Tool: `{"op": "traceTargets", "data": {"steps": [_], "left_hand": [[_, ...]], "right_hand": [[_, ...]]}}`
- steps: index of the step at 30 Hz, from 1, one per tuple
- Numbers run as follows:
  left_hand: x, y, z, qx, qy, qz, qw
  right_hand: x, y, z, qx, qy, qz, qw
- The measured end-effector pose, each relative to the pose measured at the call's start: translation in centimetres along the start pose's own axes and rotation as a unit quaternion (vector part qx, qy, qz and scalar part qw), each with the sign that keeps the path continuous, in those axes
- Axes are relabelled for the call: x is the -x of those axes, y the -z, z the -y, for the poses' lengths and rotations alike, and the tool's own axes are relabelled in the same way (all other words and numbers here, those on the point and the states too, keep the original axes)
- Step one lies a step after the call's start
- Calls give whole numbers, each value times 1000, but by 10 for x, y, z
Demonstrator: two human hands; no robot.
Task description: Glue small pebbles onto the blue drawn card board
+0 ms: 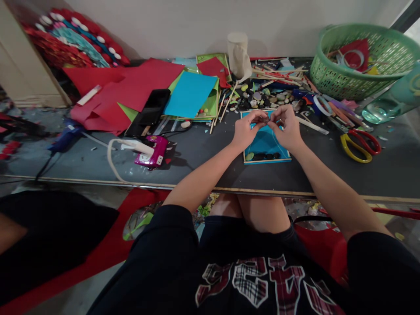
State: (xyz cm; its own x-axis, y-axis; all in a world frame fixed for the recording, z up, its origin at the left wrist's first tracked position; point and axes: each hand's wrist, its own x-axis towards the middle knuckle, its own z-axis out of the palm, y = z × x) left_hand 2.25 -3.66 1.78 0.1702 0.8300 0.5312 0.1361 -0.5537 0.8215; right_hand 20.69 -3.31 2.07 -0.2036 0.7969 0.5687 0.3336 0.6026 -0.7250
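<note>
Forearms (210,176) converge, fingers (257,115) bent together over blue frame (267,161).

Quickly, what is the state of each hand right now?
Left hand: closed in a pinch; anything held is too small to tell.
Right hand: also pinched closed; anything held cannot be told.

Blue framed panel (261,141), flat; dark stones (260,156) inside.

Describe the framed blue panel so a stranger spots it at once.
On the grey table, look beneath the left hand and right hand. There lies a blue panel. Unlike the plain blue sheet farther left, it has a pale border and dark pebbles along its near side.
</note>
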Motion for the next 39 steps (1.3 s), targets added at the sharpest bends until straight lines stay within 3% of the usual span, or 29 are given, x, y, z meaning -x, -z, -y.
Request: {"op": "traceTargets", "data": {"steps": [7, 17, 24, 30, 39], "left_hand": [[0, -1, 2, -21, -8, -5, 1000], [1, 1, 5, -78, -42, -20, 996], [1, 2, 3, -92, -35, -23, 995], [1, 1, 1, -87, -34, -39, 995], [3, 3, -5, -171, -48, -41, 983]], "right_hand": [[2, -1, -6, 17, -14, -1, 1000], [1, -1, -9, 2, 16, -9, 1000], [2, 3, -4, 11, -5, 32, 999], [2, -1, -5, 5, 17, 0, 1000], [0, 2, -4, -32, 24, 21, 999]]}}
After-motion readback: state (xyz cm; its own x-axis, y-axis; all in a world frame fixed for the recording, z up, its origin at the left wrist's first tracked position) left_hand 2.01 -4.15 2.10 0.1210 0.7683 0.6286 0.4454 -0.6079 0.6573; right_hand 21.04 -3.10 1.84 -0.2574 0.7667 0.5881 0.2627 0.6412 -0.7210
